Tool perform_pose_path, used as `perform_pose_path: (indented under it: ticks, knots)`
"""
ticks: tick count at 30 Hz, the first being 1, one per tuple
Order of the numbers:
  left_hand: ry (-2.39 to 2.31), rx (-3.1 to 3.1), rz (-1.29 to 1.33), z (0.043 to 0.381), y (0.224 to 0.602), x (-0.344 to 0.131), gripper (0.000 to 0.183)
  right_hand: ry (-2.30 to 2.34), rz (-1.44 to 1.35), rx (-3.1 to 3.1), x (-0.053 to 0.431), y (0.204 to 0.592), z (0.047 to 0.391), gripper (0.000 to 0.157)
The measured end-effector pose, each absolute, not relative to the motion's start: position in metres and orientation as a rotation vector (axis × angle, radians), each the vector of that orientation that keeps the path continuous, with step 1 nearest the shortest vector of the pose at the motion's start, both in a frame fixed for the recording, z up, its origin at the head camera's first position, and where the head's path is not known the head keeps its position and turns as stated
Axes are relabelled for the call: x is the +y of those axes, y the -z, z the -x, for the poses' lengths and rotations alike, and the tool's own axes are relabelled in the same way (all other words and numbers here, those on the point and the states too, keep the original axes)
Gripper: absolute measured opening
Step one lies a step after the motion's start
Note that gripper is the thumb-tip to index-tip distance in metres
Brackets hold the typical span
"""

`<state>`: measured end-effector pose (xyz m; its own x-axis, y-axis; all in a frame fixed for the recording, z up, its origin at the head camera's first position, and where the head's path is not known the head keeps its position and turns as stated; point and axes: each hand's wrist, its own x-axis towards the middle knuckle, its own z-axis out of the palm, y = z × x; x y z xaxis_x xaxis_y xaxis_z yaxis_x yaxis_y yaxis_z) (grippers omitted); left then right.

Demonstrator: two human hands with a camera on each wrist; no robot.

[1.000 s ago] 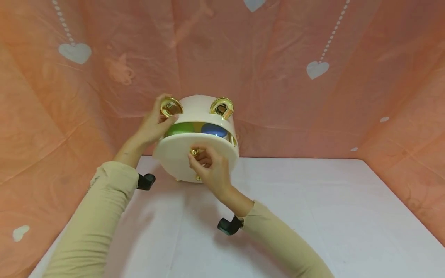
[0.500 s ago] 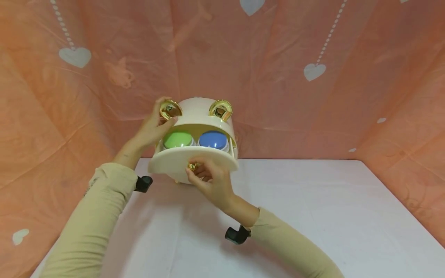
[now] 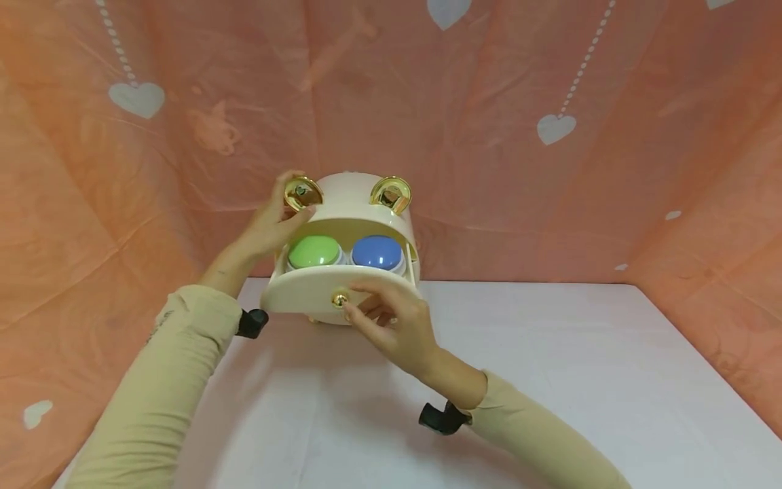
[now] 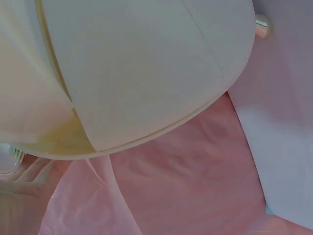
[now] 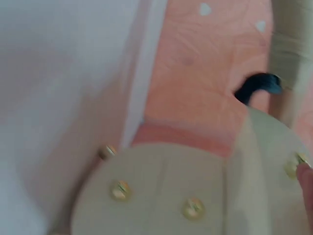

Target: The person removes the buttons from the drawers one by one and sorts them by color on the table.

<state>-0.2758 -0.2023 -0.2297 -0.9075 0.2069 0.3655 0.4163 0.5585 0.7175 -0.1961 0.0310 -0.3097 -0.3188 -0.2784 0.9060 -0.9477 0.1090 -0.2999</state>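
Note:
A rounded white drawer box (image 3: 351, 193) with two gold ears stands at the back of the table. Its upper drawer (image 3: 293, 292) is pulled out, showing a green-lidded jar (image 3: 314, 251) and a blue-lidded jar (image 3: 377, 252) side by side. My left hand (image 3: 269, 221) grips the box at its left gold ear (image 3: 303, 193), thumb on the front, fingers behind. My right hand (image 3: 397, 326) is at the right of the drawer's gold knob (image 3: 339, 299), thumb and forefinger parted, fingertips right beside it. In the right wrist view a fingertip (image 5: 307, 183) overlaps the knob (image 5: 293, 168).
Two lower gold knobs, one of them the left lower knob (image 5: 120, 190), show on the box's front below the drawer. A white tabletop (image 3: 550, 367) spreads in front and to the right. An orange-pink cloth (image 3: 489, 170) with white hearts hangs close behind the box.
The upper drawer has come out toward me, uncovering both jars. My right hand pulled it by the knob, then loosened and shifted right. The left hand stays on the ear.

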Motion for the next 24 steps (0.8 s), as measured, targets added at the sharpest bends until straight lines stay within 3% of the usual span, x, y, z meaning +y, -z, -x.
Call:
perform_pose_path:
  ticks: [4,10,24]
  knots:
    - [1.334,-2.567,0.562,0.278,0.228,-0.204,0.063,-1.288,-1.119,-1.67,0.046,0.293,0.203,0.017]
    - [1.381,-2.589,0.631,0.278,0.226,-0.207,0.064,-1.382,-0.93,-1.764,0.062,0.268,0.219,0.014]
    - [1.35,-2.683,0.697,0.278,0.225,-0.209,0.065,-1.162,-0.552,-2.622,0.069,0.242,0.24,0.056]
